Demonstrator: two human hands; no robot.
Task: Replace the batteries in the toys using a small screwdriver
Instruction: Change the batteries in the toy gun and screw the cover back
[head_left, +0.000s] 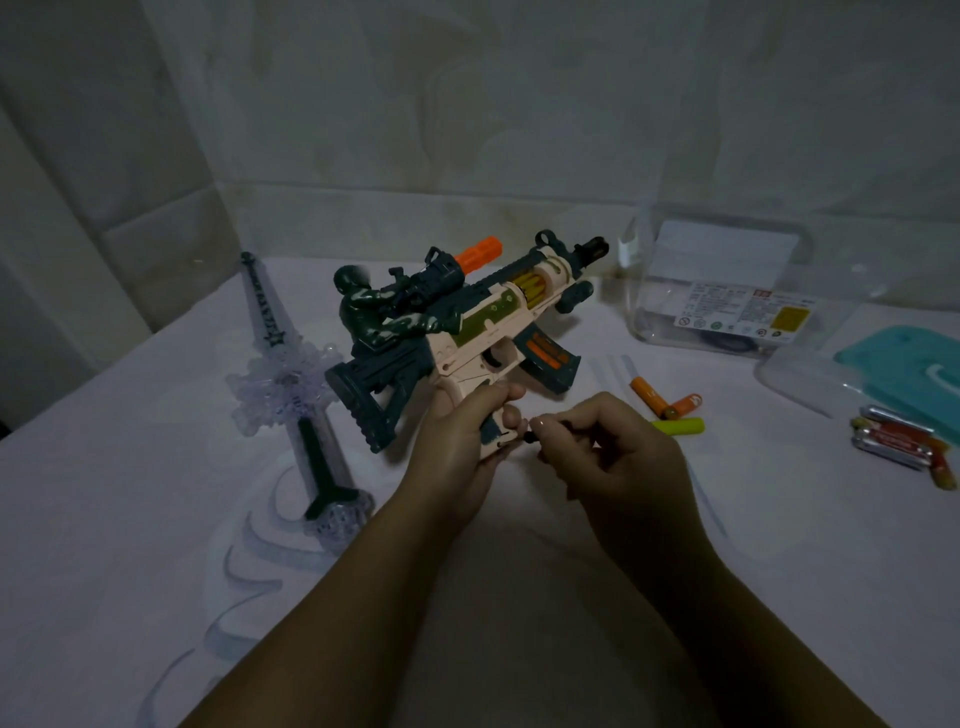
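The clear plastic container (727, 291) stands upright at the far right of the bench (130, 519), close to the wall, with printed labels on its side. A dark coiled item (727, 344) lies on its floor and cannot be identified. Its lid (893, 374), clear with a teal panel, lies just right of it and is cut by the frame edge. A bundle of red and silver batteries (893, 439) rests just in front of the lid. Two orange batteries (670, 404) and one yellow-green battery (680, 426) lie loose on the cloth between the container and the hands. The toy gun (467, 332) is at bench centre, raised and tilted, muzzle toward the far right. The left hand (462, 441) is wrapped around its pistol grip. The right hand (613, 447) pinches the small screwdriver (540, 431), with its dark tip at the base of the grip. The two hands are close together. A soldier figure (374, 317) appears directly behind the gun stock, but contact between them cannot be determined. The toy sword (291, 374) lies flat along the left bench edge, which runs diagonally toward the far corner. The far edge meets the wall. The widest stretch of bare cloth lies at the near side, under and around the forearms.
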